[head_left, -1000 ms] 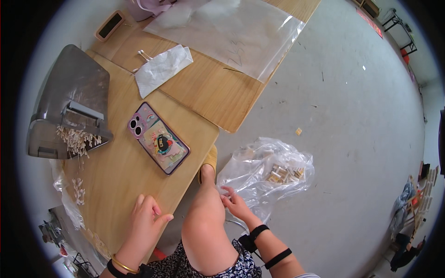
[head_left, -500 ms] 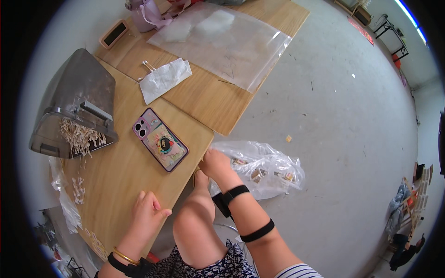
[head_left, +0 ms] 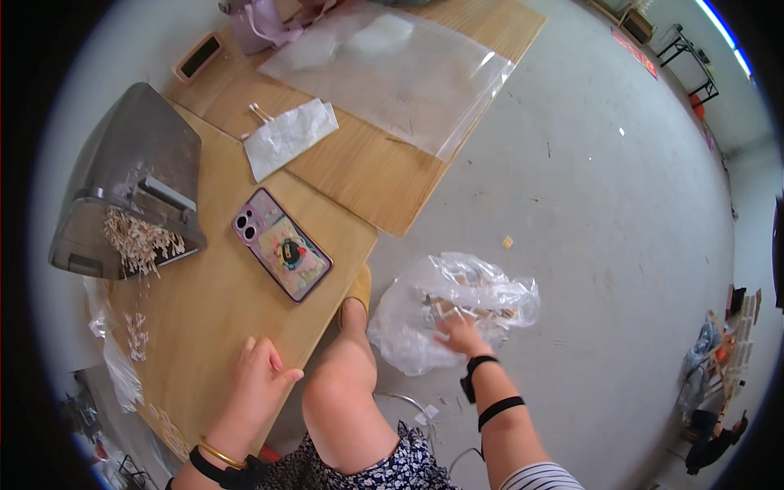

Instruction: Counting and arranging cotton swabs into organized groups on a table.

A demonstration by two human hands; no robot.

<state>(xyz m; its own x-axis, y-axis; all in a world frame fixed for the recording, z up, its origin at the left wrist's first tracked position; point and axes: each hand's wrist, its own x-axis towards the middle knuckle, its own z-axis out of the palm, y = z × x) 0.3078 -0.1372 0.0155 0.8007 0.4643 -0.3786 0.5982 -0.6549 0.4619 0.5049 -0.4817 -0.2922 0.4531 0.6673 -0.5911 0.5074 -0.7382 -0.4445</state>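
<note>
Clear, crinkled plastic makes up the bag [head_left: 453, 306], which lies bunched on the grey floor [head_left: 588, 212] just right of my knee [head_left: 347, 384], with pale wooden sticks [head_left: 465, 306] showing through its folds. It sits beside the worktop [head_left: 220, 302] edge, not on it.

Half a second ago my right hand [head_left: 461, 335] was at the bag's near left edge, close to the knee; now it has gone further right and lies on top of the plastic over the sticks. The bag has spread wider and flatter since then. My left hand [head_left: 261, 380] has stayed where it was on the worktop.

My right arm reaches forward and down from the lower edge, two black bands on the forearm, palm down, fingers spread on the plastic; whether that grip has closed on anything I cannot tell. My left grip is loose and apart, resting on the wood, holding nothing, below the phone [head_left: 282, 245].
</note>
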